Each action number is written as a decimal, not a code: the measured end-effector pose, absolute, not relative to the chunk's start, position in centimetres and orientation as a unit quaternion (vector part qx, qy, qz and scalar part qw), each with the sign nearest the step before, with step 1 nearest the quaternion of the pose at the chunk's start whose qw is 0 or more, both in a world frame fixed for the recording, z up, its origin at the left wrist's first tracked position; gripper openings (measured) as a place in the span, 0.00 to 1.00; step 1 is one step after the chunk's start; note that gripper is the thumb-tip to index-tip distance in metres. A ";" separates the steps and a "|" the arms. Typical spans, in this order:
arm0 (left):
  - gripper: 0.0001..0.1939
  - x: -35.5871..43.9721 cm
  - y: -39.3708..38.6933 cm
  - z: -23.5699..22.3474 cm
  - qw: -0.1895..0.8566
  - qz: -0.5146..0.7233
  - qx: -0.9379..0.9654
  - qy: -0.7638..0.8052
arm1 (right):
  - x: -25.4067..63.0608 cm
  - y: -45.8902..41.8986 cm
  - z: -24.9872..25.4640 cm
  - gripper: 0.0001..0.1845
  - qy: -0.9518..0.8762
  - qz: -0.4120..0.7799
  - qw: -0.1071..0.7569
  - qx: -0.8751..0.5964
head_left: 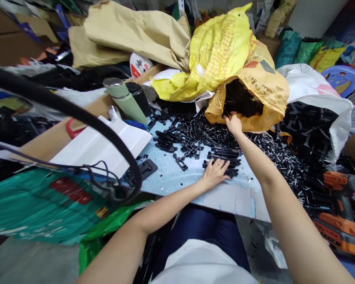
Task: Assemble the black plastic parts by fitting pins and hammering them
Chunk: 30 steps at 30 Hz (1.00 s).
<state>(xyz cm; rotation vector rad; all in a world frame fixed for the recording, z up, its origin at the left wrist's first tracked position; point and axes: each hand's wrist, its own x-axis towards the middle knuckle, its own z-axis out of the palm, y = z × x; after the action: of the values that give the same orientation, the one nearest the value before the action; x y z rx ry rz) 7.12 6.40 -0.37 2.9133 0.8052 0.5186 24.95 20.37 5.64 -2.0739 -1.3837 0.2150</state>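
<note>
My left hand (215,173) lies with its fingers stretched out and a little apart over a row of long black plastic parts (225,153) near the table's front edge. A ring shows on one finger. Farther back, my right hand (233,124) is at the lower rim of an orange woven sack (263,85), its fingers bent over that edge. The sack lies on its side with its mouth toward me, and dark contents show inside. Shorter black link-shaped parts (181,161) are scattered left of my left hand.
Many small screws (275,157) spread across the right side. A cordless drill (341,213) stands at the far right. A black curved tube (85,114) crosses the left. A green flask (126,100), a white panel (106,146) and a yellow sack (221,47) surround the work area.
</note>
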 end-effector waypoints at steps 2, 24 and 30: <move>0.27 6.4 7.5 0.0 0.045 0.197 0.928 0.313 | 24.3 22.4 5.6 0.27 -0.507 0.091 0.316 -0.797; 0.18 2.5 19.8 6.0 0.177 0.233 0.741 0.604 | 25.5 -12.1 2.2 0.22 -0.648 0.244 0.235 -0.682; 0.16 1.2 12.3 2.4 0.260 0.331 0.796 0.434 | 22.1 -12.0 2.2 0.25 -0.680 0.135 0.091 -0.714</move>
<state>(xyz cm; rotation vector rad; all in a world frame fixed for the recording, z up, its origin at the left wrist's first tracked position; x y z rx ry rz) 1.25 12.29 2.40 2.1563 1.1767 0.8975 22.06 -12.04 2.17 -2.1224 -2.0213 0.4022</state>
